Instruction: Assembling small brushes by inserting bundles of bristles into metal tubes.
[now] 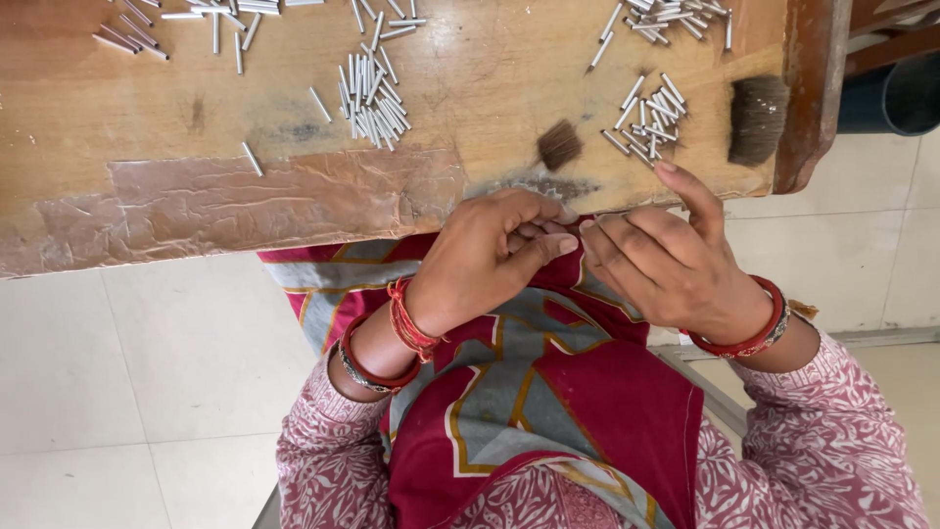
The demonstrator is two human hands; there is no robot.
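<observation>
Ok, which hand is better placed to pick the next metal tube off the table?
Probably right: the right hand has its index finger raised just below the nearest tube pile, while the left hand is curled at the table edge, farther from any pile.

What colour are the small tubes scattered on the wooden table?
Silvery metallic, seen in the head view: small tubes on the wooden table.

Metal tubes [372, 93] scattered on the table [147, 127], bristle tuft [559, 145] between two tube heaps.
</observation>
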